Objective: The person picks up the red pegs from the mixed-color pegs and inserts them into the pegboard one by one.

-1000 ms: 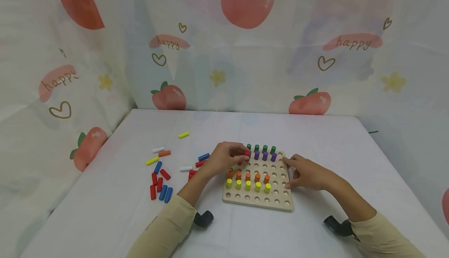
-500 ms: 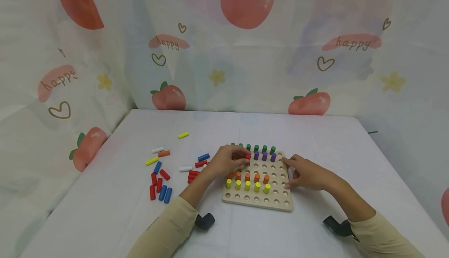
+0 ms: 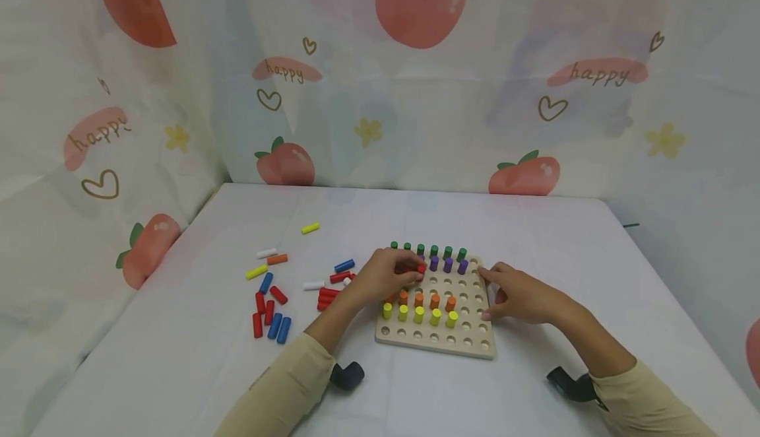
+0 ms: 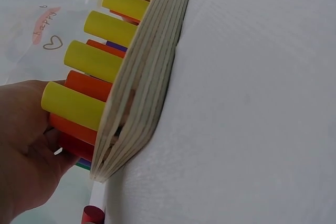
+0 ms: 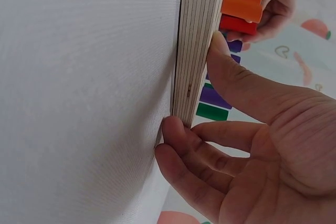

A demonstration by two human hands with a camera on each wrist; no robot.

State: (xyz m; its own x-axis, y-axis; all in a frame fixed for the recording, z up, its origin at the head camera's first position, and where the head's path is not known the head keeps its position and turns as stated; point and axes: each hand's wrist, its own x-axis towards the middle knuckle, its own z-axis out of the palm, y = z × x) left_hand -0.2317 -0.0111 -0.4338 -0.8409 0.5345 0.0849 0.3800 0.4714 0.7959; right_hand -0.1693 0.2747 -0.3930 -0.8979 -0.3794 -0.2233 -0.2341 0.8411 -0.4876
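Note:
A wooden pegboard [image 3: 415, 340] lies on the table with upright green pegs [image 3: 434, 251], purple pegs [image 3: 448, 265], orange pegs [image 3: 435, 300] and yellow pegs [image 3: 419, 315] standing in rows. Over its left part, my left hand [image 3: 386, 275] pinches a red peg [image 3: 421, 269] just in front of the purple row. Whether that peg sits in a hole is hidden by the fingers. My right hand [image 3: 522, 295] grips the board's right edge; in the right wrist view its thumb [image 5: 239, 77] presses the side and the fingertips are at the corner.
Left of the board, loose red pegs [image 3: 270, 311], blue pegs [image 3: 284, 330], white pegs [image 3: 314, 286], yellow pegs [image 3: 257, 272] and an orange peg [image 3: 277, 259] lie on the white table [image 3: 178, 358]. A printed curtain [image 3: 415, 107] stands behind.
My left hand has shifted slightly right and nearer, bringing the red peg lower, just in front of the purple row. The right hand and the board have stayed put.

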